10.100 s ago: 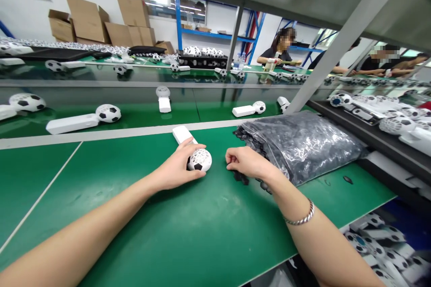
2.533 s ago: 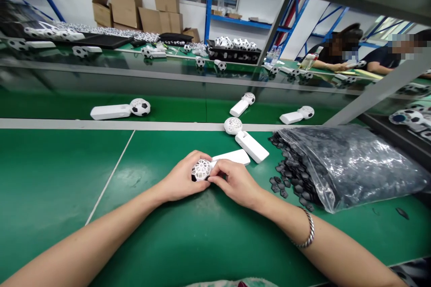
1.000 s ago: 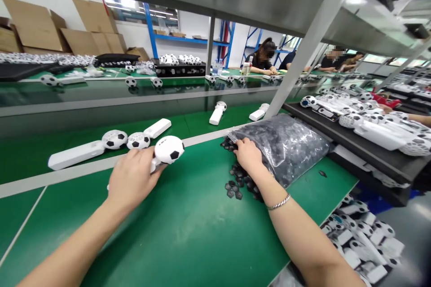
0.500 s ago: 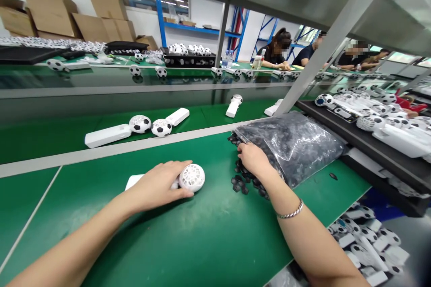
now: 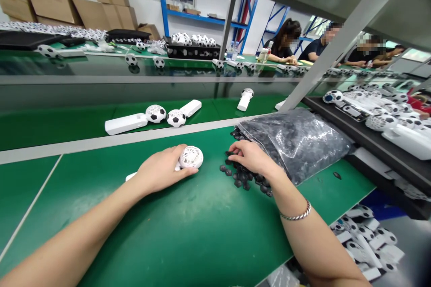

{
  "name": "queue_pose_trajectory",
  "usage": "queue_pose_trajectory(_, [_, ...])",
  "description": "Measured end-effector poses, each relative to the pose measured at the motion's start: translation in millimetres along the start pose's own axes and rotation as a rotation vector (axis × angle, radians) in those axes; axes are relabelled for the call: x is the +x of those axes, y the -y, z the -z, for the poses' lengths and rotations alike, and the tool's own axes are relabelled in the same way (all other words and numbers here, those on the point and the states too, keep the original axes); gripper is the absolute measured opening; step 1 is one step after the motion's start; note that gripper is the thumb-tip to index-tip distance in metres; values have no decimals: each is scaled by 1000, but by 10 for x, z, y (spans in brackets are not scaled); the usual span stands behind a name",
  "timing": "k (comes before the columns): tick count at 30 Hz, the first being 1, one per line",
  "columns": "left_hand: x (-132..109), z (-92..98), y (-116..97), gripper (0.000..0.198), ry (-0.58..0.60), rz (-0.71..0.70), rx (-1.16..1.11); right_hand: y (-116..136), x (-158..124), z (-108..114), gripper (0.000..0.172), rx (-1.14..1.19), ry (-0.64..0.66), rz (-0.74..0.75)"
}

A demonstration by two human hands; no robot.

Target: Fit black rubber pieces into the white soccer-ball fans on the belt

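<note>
My left hand (image 5: 160,169) is wrapped round a white ball-headed device (image 5: 191,157) lying on the green table (image 5: 188,228); its openwork head has no black patches on the side that shows, and its handle runs under my palm. At the pile of small black pieces (image 5: 243,178), my right hand (image 5: 247,156) has thumb and fingers pinched over a black piece. The pile spills from the mouth of a clear plastic bag (image 5: 299,143) full of the same dark pieces.
Ball-headed devices (image 5: 126,123) lie on the green strip beyond the pale ledge (image 5: 84,142). A black tray (image 5: 357,130) of devices stands right, below a slanted metal post (image 5: 336,45). More devices (image 5: 367,237) sit lower right. Several people work at the far back.
My right hand has drawn back a little from the bag's mouth, and some black pieces have slid left. On the far strip, the devices have shifted right in view.
</note>
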State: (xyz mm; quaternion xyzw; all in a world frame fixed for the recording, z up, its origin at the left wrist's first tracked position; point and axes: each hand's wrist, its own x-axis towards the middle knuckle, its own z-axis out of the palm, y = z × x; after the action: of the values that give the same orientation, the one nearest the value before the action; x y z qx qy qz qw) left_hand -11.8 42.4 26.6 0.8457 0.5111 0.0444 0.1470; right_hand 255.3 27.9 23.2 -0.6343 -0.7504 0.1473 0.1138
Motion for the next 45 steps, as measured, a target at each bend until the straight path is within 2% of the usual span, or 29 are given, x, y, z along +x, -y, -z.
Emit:
queue_pose_trajectory(7, [-12, -19, -18, 72, 69, 32, -85, 77, 7, -94, 13, -183, 55, -81])
queue_pose_trajectory(12, [-37, -38, -54, 73, 41, 47, -103, 221, -54, -40, 15, -366, 91, -64])
queue_pose_trajectory(16, [-54, -38, -53, 70, 20, 17, -115, 383, -130, -5, 23, -539, 106, -126])
queue_pose_trajectory(22, [-70, -37, -44, 69, 2, 6, -119, 378, -183, -23, 27, -611, 60, -170])
queue_pose_trajectory(26, [-74, -52, -33, 69, -10, 2, -123, 361, -158, -34, 27, -562, 100, -183])
queue_pose_trajectory(34, [-74, -79, 5, 63, -56, -51, -138, 289, -99, -68, 29, -507, 20, -155])
queue_pose_trajectory(39, [-74, -74, -3, 63, -46, -58, -152, 294, -88, -56, 36, -71, -66, 67])
queue_pose_trajectory(42, [-74, -72, -13, 63, -45, -59, -161, 367, -96, -73, 27, 135, -91, 160])
queue_pose_trajectory(45, [-75, -69, -22, 63, -41, -47, -165, 469, -117, -99, 19, 248, -177, 200])
